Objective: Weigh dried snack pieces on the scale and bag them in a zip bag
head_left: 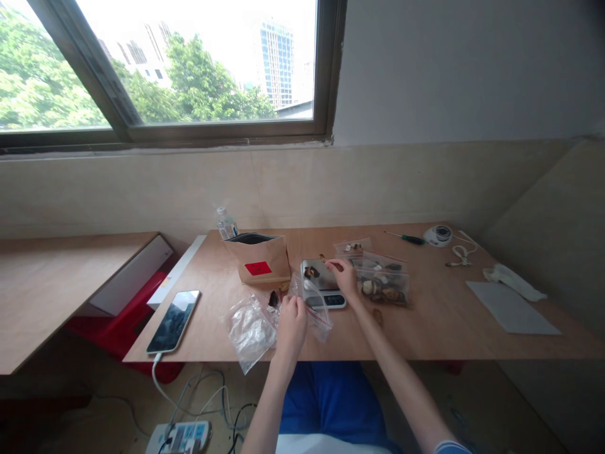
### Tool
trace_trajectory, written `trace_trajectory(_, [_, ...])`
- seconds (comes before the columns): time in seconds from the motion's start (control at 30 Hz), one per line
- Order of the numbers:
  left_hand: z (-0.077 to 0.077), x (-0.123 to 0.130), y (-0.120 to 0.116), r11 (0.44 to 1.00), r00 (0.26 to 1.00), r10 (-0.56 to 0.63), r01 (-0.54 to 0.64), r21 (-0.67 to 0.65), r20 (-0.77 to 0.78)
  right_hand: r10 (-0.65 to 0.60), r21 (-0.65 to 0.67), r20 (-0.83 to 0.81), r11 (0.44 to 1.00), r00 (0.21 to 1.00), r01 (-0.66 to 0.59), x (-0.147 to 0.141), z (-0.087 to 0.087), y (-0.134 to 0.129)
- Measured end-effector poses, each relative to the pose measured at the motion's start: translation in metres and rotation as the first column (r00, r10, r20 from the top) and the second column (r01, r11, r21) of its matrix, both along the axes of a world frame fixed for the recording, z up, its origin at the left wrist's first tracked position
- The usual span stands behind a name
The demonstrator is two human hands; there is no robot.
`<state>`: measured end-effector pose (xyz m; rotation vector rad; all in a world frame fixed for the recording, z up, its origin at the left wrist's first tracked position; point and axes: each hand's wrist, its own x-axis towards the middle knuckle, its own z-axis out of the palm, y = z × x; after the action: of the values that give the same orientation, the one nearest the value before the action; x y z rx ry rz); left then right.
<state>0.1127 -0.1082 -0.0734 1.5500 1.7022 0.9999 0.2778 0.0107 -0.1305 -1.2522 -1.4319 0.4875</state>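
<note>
My left hand (pixel 293 320) is closed on a clear zip bag (pixel 320 318), whose open plastic spreads in front of a digital kitchen scale (pixel 333 301). Dark dried pieces (pixel 311 272) lie on the scale's metal plate. Over the plate's right side, my right hand (pixel 346 277) pinches a small yellow-brown dried piece (pixel 322 258); its exact kind is too small to make out. Left of my left hand rests a crumpled clear bag (pixel 250 328), with a dark piece (pixel 273 299) beside it. Behind stands an open kraft paper pouch (pixel 262 261) with a red label.
Zip bags of dried pieces (pixel 385 290) lie right of the scale. A phone (pixel 174 321) is plugged in at the left, near a water bottle (pixel 227 224). Further right are a screwdriver (pixel 412 239), a dome camera (pixel 438 236) and a white sheet (pixel 513 309).
</note>
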Motion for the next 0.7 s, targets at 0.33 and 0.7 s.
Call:
trace_trajectory(0.33, [-0.010, 0.000, 0.007, 0.997, 0.998, 0.067, -0.067, 0.032, -0.010, 0.447, -0.255, 0.082, 0.873, 0.891, -0.415, -0.028, 0.092, -0.064])
trace_trajectory(0.7, [-0.021, 0.001, 0.003, 0.996, 0.994, 0.055, -0.062, 0.071, 0.099, 0.453, -0.193, 0.174, 0.887, 0.875, -0.420, -0.057, 0.075, -0.075])
